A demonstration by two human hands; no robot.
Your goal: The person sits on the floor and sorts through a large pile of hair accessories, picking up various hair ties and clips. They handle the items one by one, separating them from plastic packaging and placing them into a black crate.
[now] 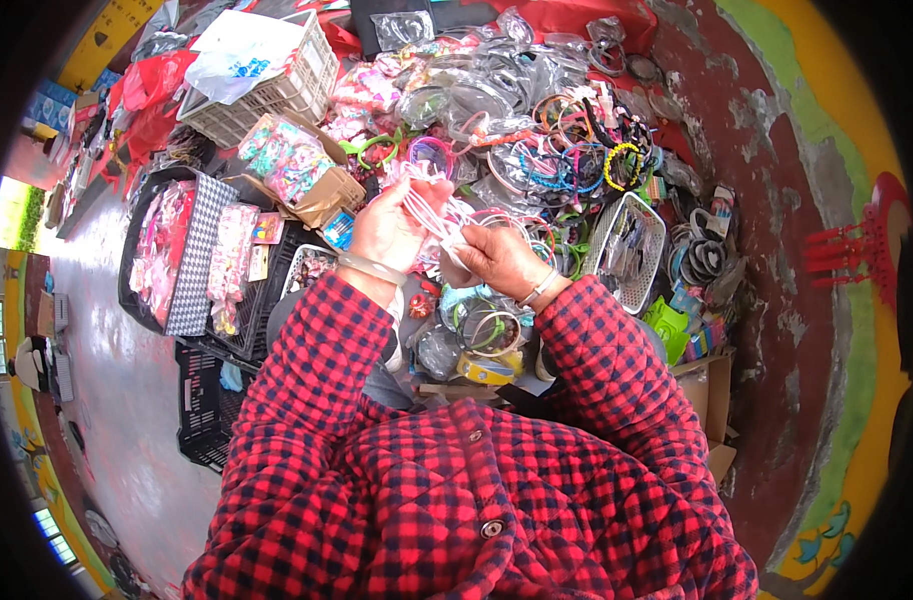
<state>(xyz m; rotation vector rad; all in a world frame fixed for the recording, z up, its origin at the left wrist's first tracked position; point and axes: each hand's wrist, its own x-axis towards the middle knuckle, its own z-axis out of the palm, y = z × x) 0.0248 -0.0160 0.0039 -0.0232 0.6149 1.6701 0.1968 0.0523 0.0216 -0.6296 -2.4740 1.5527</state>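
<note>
A bundle of thin pale-pink bands (428,212), perhaps headbands, is held between my two hands. My left hand (387,229), palm up, cradles the bands against its fingers. At their lower end, my right hand (503,253) pinches them between thumb and fingers. Whitish wrapping hangs under the right fingers; I cannot tell whether it is part of the bundle. Beyond my hands lie a purple hoop (431,152) and a green headband (380,151). Below them, several headbands (490,330) rest on the floor between my feet.
A large heap of headbands and plastic-bagged accessories (486,82) spreads ahead. At left stand a white crate (306,79), a cardboard box (336,187), a houndstooth-patterned bin (193,262) and a black crate (201,412). A white basket (655,255) stands right, near the worn wall (786,300).
</note>
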